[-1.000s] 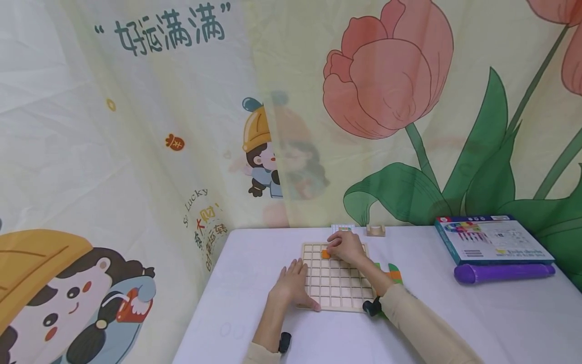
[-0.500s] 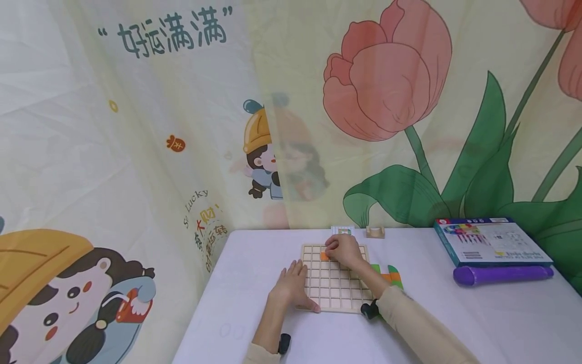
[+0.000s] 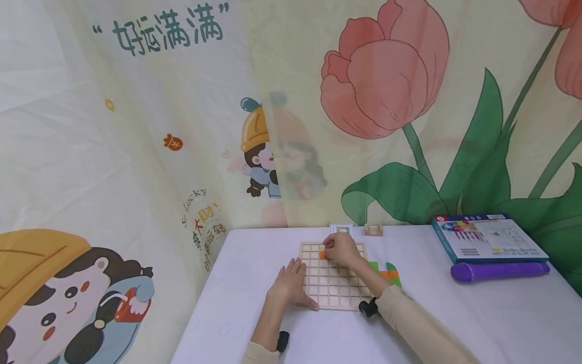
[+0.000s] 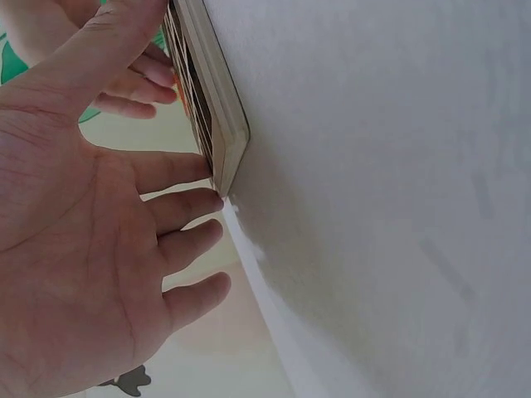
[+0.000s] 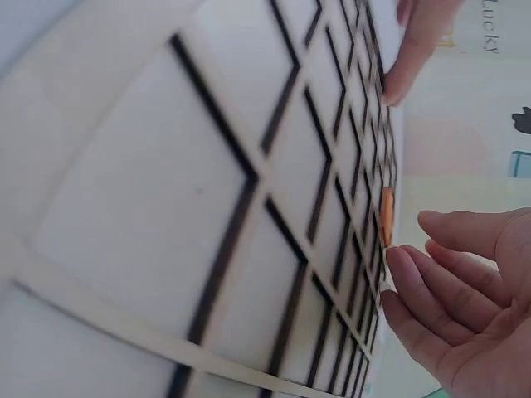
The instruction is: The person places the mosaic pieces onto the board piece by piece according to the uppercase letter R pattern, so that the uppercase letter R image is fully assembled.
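Note:
A pale wooden grid board [image 3: 336, 288] lies on the white table. An orange square tile [image 3: 322, 255] sits in its cells towards the far left. My right hand [image 3: 342, 250] is over the far part of the board. In the right wrist view, its fingertips [image 5: 400, 259] touch the board right beside the orange tile [image 5: 387, 217], with the thumb apart from the fingers. My left hand [image 3: 289, 283] lies along the board's left side, thumb at the near edge. The left wrist view shows its spread fingers [image 4: 187, 207] against the board's rim [image 4: 220, 99].
Green and orange pieces [image 3: 388, 274] lie right of the board, partly behind the right forearm. Beyond it are a printed card [image 3: 341, 229] and a small wooden holder [image 3: 373, 230]. A flat box [image 3: 491, 237] and a purple tube [image 3: 500, 271] lie at right.
The right hand shifts very slightly beside the orange tile. The left hand stays at the board's edge, and the head view moves a little.

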### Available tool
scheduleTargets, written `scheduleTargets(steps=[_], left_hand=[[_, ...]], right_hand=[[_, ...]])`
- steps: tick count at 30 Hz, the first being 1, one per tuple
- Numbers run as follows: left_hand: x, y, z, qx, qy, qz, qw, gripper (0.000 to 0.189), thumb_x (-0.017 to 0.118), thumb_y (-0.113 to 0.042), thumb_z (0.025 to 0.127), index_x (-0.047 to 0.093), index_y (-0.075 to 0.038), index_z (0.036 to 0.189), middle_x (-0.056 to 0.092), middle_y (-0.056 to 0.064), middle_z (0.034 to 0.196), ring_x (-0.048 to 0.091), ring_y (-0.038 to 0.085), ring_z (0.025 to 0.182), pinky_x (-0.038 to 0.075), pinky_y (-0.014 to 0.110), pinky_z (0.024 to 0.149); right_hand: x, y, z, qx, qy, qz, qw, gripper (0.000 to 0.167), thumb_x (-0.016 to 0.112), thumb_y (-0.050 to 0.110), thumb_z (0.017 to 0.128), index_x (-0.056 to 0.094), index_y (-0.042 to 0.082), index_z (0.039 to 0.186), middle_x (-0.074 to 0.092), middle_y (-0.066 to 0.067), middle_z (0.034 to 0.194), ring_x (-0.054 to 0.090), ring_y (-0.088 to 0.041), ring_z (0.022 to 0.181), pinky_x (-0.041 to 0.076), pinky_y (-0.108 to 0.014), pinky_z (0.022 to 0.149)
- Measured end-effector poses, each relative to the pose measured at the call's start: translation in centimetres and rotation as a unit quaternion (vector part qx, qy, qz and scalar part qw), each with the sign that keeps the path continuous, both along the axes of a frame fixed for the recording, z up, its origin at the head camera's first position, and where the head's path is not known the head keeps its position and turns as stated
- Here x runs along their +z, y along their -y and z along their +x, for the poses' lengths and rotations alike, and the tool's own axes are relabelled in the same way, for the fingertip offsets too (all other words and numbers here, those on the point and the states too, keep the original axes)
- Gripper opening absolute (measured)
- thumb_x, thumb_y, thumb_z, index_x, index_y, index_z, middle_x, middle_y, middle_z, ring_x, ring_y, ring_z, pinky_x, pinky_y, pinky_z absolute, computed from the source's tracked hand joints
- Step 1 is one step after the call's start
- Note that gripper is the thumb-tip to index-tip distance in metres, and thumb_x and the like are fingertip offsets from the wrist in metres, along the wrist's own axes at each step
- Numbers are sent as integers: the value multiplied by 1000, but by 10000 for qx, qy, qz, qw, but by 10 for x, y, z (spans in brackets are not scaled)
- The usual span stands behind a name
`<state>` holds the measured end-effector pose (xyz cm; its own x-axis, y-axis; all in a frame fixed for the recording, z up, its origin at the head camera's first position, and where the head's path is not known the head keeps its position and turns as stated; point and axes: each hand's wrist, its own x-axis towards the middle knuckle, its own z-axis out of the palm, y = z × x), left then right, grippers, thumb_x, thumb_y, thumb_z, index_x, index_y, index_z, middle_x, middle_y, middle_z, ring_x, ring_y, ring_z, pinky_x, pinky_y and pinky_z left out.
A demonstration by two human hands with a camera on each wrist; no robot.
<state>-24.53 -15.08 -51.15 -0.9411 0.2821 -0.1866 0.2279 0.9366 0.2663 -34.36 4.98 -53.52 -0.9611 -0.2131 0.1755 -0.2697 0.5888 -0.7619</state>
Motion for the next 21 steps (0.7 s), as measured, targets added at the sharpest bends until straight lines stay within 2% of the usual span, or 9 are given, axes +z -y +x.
scheduleTargets(steps=[7, 14, 21], left_hand=[[2, -1, 1, 37, 28, 24, 10000, 124, 97, -55, 64, 39, 4, 157, 29, 23, 168, 23, 38, 158, 22, 56, 127], [3, -2, 3, 73, 55, -19, 10000, 120, 97, -50, 67, 39, 6, 156, 30, 24, 167, 24, 39, 157, 23, 55, 127], [5, -2, 5, 89, 27, 67, 9999, 124, 98, -52, 64, 39, 5, 157, 29, 24, 167, 23, 39, 158, 22, 54, 128]], right_hand=[[18, -11, 8, -37, -195, 17, 9998, 17, 81, 8, 89, 79, 2, 103, 76, -3, 90, 72, -20, 86, 61, -40, 79], [19, -34, 13, -127, -325, -11, 9994, 17, 79, 10, 91, 78, 1, 105, 76, -3, 89, 73, -20, 82, 60, -36, 72], [19, -56, 18, -300, -274, -59, 9992, 18, 76, 12, 94, 78, 1, 107, 77, -5, 92, 74, -23, 84, 60, -37, 71]])
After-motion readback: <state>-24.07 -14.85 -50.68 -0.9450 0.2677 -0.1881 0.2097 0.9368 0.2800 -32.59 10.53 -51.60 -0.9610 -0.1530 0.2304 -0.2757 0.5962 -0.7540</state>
